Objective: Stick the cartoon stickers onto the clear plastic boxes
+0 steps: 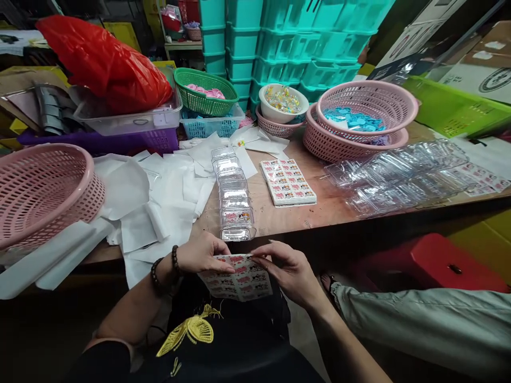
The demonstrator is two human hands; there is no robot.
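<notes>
A sheet of printed stickers (243, 284), with red lettering and small cartoon figures, is held low at the table's front edge. My left hand (205, 254) grips its upper left, thumb lying over the face. At the top right corner, my right hand (285, 266) pinches the sheet between thumb and fingers. Just beyond my hands, a row of overlapping clear plastic cases (233, 194) runs away from me; one near the front bears a sticker. Right of that row lies a stack of sticker sheets (288, 182).
White backing papers (171, 197) lie piled at left beside a pink basket (43, 186). More clear cases (403, 173) spread at right, below pink baskets (359, 146) of blue pieces. Teal crates (291, 48) rise behind. A person's trouser leg (419, 324) and a red stool (451, 260) are at right.
</notes>
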